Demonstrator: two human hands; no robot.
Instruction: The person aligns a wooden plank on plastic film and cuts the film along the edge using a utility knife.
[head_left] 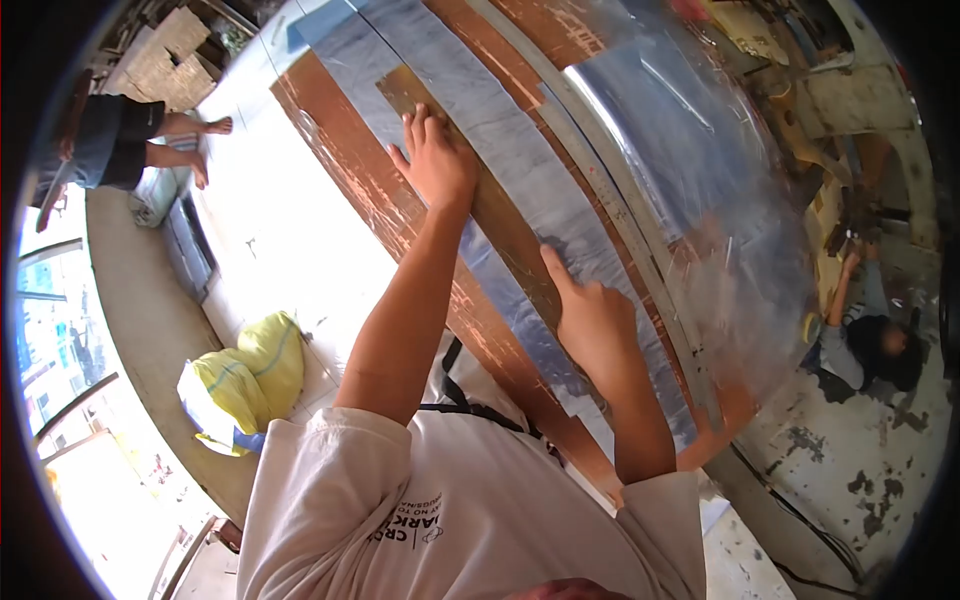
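My left hand presses down with its fingers spread on a long, narrow wooden strip. The strip lies lengthwise over a blue-grey, marble-patterned sheet. Farther down the strip rests my right hand, its index finger stretched out to the strip's edge and the sheet beside a darker patch. The right hand's other fingers are folded or hidden beneath it, and I see no tool there. Under the sheet is a scuffed reddish-brown board.
A metal rail runs along the right side, with clear plastic film beyond it. To the left lies a yellow sack on pale tiles. One person's bare legs stand upper left; another person is low at the far right.
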